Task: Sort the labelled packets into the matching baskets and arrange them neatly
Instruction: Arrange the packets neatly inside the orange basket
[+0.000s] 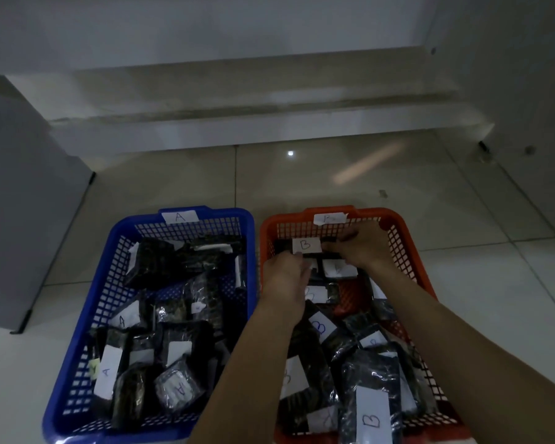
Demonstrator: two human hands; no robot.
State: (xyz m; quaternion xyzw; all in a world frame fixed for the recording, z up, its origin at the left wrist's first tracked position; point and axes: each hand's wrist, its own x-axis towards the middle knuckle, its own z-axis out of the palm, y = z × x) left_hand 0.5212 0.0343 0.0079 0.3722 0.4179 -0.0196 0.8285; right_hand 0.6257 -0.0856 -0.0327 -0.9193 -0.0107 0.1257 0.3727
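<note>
left hand (284, 280) and right hand (361, 245) both grip one b-labelled packet (305, 246) inside the orange basket (404, 245)

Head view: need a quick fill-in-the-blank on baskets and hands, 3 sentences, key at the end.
1. The blue basket carries a tag with the letter ____.
2. Both hands, left and right, hold a packet at the far end of the ____ basket.
3. The label on that packet reads ____.

Missing words: A; orange; B
</note>
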